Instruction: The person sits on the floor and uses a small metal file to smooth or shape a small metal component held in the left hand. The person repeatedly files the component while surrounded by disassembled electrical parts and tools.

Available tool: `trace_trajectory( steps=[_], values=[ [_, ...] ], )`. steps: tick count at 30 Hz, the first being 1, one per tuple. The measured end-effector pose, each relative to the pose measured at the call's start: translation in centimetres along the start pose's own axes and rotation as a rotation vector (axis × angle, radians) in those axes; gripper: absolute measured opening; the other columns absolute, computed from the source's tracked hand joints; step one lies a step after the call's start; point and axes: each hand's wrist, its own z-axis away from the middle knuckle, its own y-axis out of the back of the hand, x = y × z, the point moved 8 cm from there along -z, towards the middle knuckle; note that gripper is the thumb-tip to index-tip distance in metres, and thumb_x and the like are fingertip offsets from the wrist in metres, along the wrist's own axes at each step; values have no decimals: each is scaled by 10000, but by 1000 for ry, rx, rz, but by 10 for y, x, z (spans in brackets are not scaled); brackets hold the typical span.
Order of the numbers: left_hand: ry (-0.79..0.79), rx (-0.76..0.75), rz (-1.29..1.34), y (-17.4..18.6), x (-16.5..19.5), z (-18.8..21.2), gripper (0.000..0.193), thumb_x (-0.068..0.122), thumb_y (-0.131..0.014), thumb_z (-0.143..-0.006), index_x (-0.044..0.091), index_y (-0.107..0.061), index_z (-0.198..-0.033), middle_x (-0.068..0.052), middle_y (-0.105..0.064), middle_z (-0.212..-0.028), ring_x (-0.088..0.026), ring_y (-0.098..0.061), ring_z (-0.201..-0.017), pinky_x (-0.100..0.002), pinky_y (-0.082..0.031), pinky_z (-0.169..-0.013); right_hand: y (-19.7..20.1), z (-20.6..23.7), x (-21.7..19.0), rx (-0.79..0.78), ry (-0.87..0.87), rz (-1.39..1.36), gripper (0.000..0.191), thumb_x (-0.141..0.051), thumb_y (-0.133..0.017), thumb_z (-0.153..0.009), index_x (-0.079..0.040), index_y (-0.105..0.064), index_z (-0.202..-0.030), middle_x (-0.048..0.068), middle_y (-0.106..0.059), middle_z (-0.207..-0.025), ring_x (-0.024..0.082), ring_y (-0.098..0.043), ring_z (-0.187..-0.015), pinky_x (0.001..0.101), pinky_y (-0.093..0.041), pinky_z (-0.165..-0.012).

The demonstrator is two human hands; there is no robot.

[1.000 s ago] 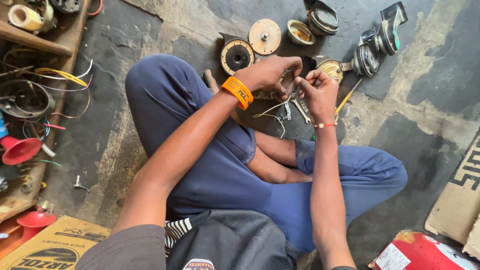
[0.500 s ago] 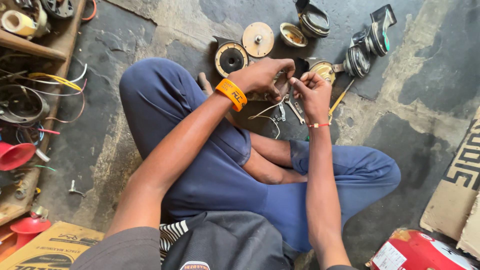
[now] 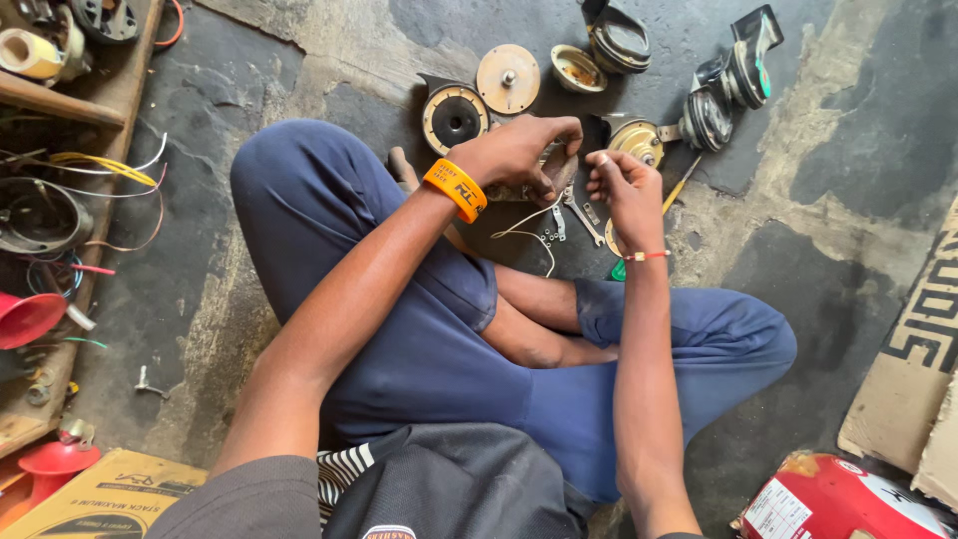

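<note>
My left hand, with an orange wristband, is closed around a small metal part held over my crossed legs. Thin white wires hang down from the part. My right hand, with a red thread at the wrist, pinches the same part from the right with its fingertips. What exactly sits between the fingers is hidden. Just beyond my hands a black-and-gold disc, a tan disc and a gold horn body lie on the concrete floor.
More horn parts, small wrenches and a yellow screwdriver lie ahead. At the left is a wooden shelf with wires and a red funnel. A cardboard box and a red canister are nearby.
Both hands stay together on the small part; the fingers shift slightly. The view has drifted a little.
</note>
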Motion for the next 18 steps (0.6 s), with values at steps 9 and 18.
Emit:
trace_trajectory(
  steps=[9, 18],
  values=[
    [-30, 2, 20, 0, -1, -4, 663, 133, -953, -555, 95, -558, -1086, -120, -733, -974, -300, -726, -911, -417, -555, -741, 3, 13, -9, -94, -147, -213, 287, -169, -496, -1045, -8, -662, -1215, 69, -763, -1014, 125, -707, -838, 227, -540, -733],
    [-35, 12, 7, -2, -3, -6, 675, 139, -960, -550, 98, -555, -1088, -126, -733, -975, -314, -723, -914, -419, -554, -737, 18, 8, 0, -78, 11, -244, 120, -107, -606, -1114, -19, -640, -1188, 46, -604, -940, 120, -587, -773, 276, -509, -711]
  ],
)
